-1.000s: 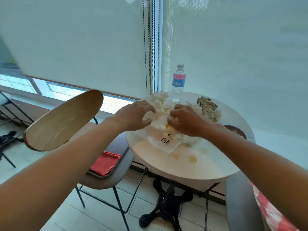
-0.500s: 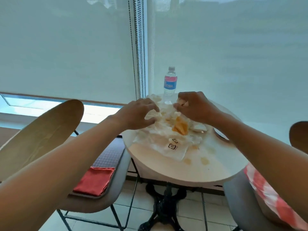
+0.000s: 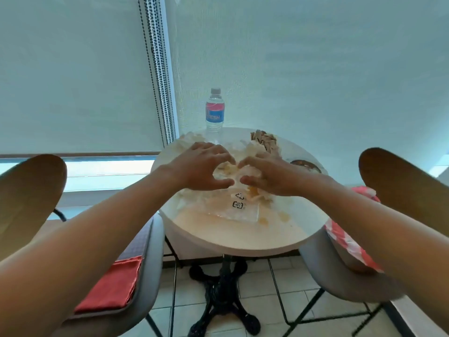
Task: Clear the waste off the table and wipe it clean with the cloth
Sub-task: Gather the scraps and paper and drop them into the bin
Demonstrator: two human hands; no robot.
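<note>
Table (image 3: 243, 239): round, pale, smeared with orange stains near the front edge; wiping to come only once bare.
Waste pile (image 3: 218, 198): crumpled white wrappers mid-table; best gathered inward into one bundle, wet side folded in.
Cloth (image 3: 109, 285): red, folded on left chair seat, well apart.
Left hand (image 3: 206, 167): fingers spread, curving over pile, not closed.
Right hand (image 3: 267, 176): same, thumbs near touching.

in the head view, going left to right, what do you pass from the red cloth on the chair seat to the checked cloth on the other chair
red cloth → left hand → right hand → red and white checked cloth
</note>
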